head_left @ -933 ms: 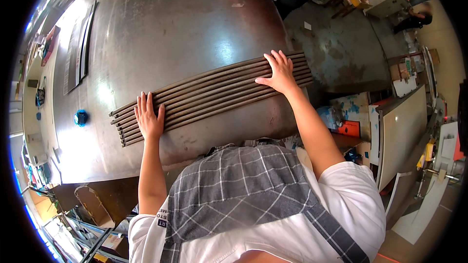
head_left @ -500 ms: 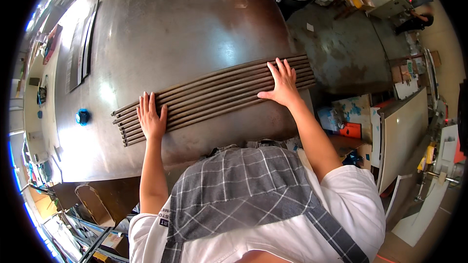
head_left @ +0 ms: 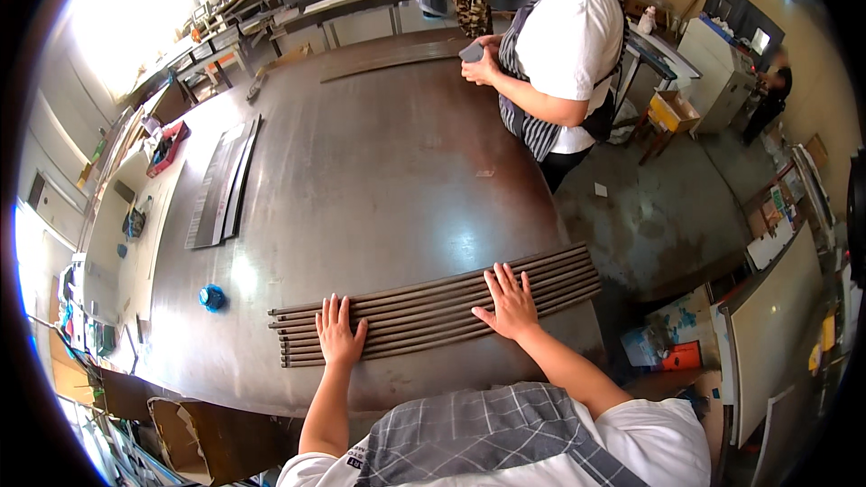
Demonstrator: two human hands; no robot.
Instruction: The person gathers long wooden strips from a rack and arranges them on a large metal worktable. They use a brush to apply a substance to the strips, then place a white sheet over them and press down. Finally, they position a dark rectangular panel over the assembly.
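Note:
Several long, thin dark metal rods point(head_left: 424, 314) lie side by side in a flat row along the near edge of a large metal table point(head_left: 361, 180). Near their left end, my left hand point(head_left: 340, 335) lies flat on top with its fingers stretched out. My right hand point(head_left: 512, 305) rests on the rods toward their right end, fingers spread and thumb pointing left. Neither hand is wrapped round a rod. The rods' right ends reach the table's right edge.
A blue round object point(head_left: 212, 298) sits left of the rods. Dark flat strips point(head_left: 224, 185) lie farther up the left side, and long thin strips point(head_left: 388, 63) at the far edge. A co-worker point(head_left: 559, 54) stands at the table's far right, holding a small grey object point(head_left: 472, 52).
The view has tilted up, so the far room and more of the co-worker now show. Both my hands remain on the rods, fingers still spread.

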